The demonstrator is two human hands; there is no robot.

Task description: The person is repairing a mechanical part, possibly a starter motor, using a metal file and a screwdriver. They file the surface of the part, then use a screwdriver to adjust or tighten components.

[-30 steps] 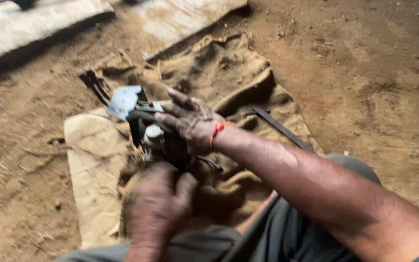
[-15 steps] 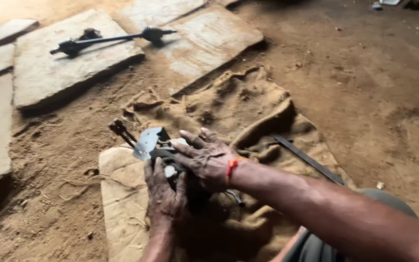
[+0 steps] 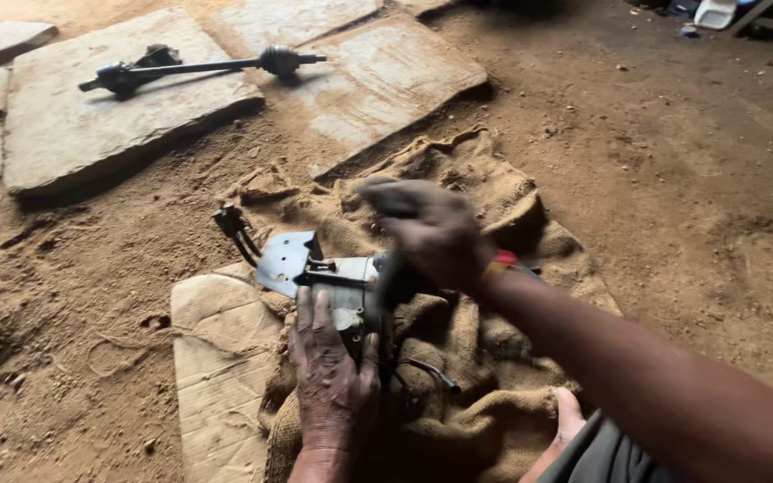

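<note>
1. Metal, grey and greasy: the machine part (image 3: 337,286) lies on the burlap sack (image 3: 485,206) spread over the dirt floor (image 3: 691,197), with one end over a piece of cardboard (image 3: 221,358).
2. Your left hand (image 3: 333,376) lies on the near side of the part, palm down, fingers wrapped over its body; that grip is clenched on the part.
3. Your right hand (image 3: 431,234) hovers above the part's right end, blurred. I cannot tell whether its grip is clenched or released, nor whether it touches the part.
4. A red band (image 3: 505,262) sits at your right wrist.
5. A flat, pale metal plate (image 3: 286,261) sticks out from the part's far-left end, and dark bent levers (image 3: 233,228) rise just beyond it, over the dirt.
6. A thin bent rod (image 3: 427,371) comes out of the part's near side, lying on the sack between your two arms.
7. Well apart, at the top left, a dark axle shaft (image 3: 194,67) with a bulge at each end rests across a flat stone slab (image 3: 91,134).
8. More slabs (image 3: 386,76) lie beside it, partly sunk in the dirt.
</note>
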